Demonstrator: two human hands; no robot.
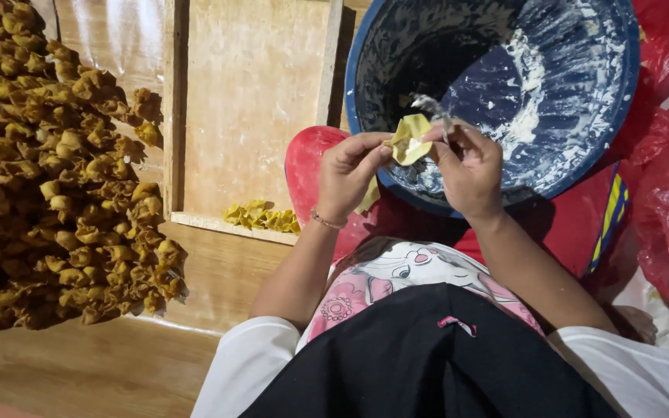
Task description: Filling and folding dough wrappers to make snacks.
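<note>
Wooden boards (102,364) lie under us, with a big heap of folded dumplings (48,178) on our left and a few more (261,217) at the edge of a wooden tray (253,101). Our left hand (348,176) pinches a yellow wrapper (409,139), thin, creased and half folded, over the blue bowl (613,116) smeared with white filling. Our right hand (470,169) grips its other edge, together with a small metal spoon (431,107).

Warm, moderately bright light from above; soft shadows fall near the dumpling heap (56,170) and beneath the bowl (497,101). Mild glare on far plastic sheet (110,39). Hands slightly blurred; edges bowed.
</note>
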